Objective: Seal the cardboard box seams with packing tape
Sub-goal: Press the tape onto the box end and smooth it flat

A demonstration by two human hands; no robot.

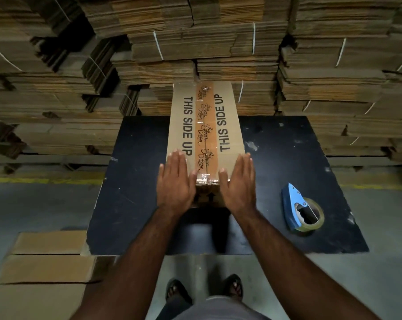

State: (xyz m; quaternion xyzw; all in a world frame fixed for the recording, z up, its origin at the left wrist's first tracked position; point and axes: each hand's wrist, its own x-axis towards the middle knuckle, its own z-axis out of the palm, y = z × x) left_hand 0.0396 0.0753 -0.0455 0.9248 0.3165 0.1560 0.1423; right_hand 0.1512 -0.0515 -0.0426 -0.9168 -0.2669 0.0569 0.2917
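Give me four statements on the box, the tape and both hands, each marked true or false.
1. A strip of printed tape runs along the top centre seam of the cardboard box. True.
2. The right hand holds the tape dispenser. False: it lies alone on the dark table, right of the box.
3. Both hands lie open, the left hand at the box's near left edge. True.
4. The box top reads FRAGILE. False: it reads THIS SIDE UP.

tbl L of box (205, 125): free | R: tape gun (302, 211) (near edge) | behind: cardboard stacks (218, 42)
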